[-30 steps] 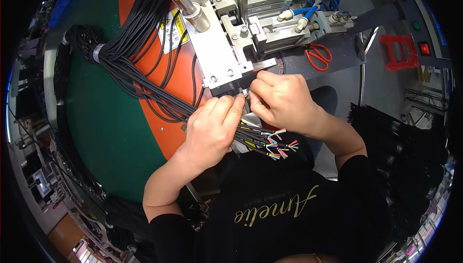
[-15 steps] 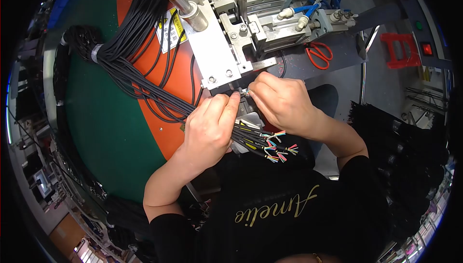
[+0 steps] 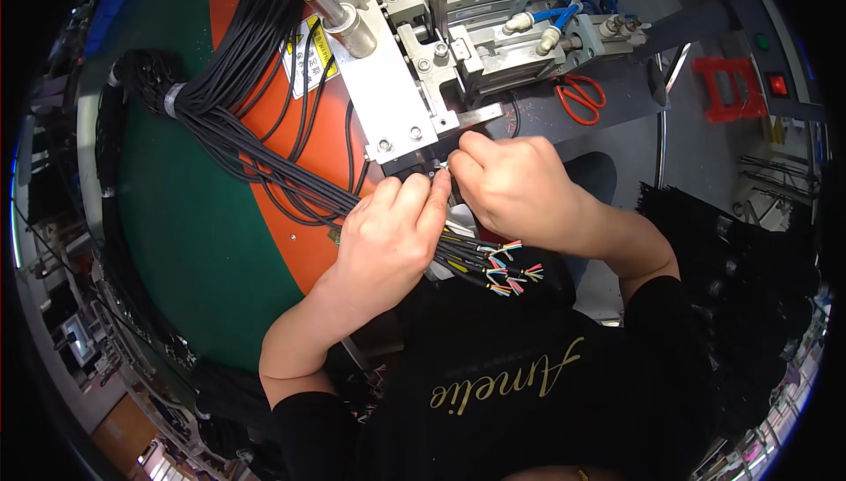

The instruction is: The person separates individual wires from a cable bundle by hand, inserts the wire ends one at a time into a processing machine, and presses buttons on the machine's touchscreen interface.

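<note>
My left hand (image 3: 392, 232) is closed, with its index finger reaching to the small dark fixture at the front of the metal press (image 3: 388, 97). What its fingertips pinch is hidden. Close against it, my right hand (image 3: 518, 188) is closed in a pinch on small pale wire ends (image 3: 444, 166), mostly covered by the fingers. A bundle of black cables (image 3: 295, 168) runs from the left and passes under my left hand. Beyond that hand, the stripped ends (image 3: 507, 278) fan out in several coloured wires.
Pneumatic cylinders (image 3: 507, 58) with blue hoses stand behind the press. Red-handled scissors (image 3: 580, 99) lie to their right. An orange board (image 3: 286, 208) rests on the green tabletop (image 3: 189, 243). More black cables (image 3: 731, 305) hang at the right.
My right hand has turned slightly, its fingers curling closer to the fixture. The left hand has edged a little to the right. The cable bundle stays in place.
</note>
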A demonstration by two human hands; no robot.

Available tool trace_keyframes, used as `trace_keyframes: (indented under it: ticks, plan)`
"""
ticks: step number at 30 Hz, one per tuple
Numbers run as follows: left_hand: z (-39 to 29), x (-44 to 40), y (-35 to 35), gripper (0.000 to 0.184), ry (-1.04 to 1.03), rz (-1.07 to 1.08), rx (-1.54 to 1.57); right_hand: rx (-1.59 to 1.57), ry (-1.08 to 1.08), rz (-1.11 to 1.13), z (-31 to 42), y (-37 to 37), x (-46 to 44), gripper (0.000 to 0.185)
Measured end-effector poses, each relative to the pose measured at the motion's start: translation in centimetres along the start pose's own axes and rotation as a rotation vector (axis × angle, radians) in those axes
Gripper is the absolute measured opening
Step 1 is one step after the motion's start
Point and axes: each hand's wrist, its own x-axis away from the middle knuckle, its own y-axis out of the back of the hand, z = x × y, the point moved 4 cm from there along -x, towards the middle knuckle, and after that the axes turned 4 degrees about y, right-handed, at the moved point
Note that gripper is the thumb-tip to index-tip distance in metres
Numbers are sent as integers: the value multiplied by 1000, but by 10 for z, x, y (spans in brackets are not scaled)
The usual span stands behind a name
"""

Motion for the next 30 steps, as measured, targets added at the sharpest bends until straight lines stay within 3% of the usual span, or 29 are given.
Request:
trace_keyframes:
  ticks: [2, 9, 15, 18, 22, 26, 30]
  plan:
    - [0, 0, 0, 43, -11, 15, -6, -18, 4, 69, -2, 6, -4, 11]
    - [1, 0, 0, 41, -13, 27, -2, -68, -5, -107, -3, 2, 3, 10]
    - [-3, -5, -3, 36, -32, 24, -68, -200, -50, 85, -15, 4, -10, 8]
    - [-3, -6, -1, 35, -44, 34, -79, -345, -113, 73, -28, -2, -9, 15]
    - [-1, -5, -2, 35, -34, 15, -39, -335, -72, -337, -15, -1, 5, 6]
    - [-3, -10, 1, 36, 14, 52, -59, -371, -126, -140, -25, -5, 2, 9]
    - [0, -8, 3, 38, 46, 51, -67, -810, -386, -76, -30, -12, 9, 10]
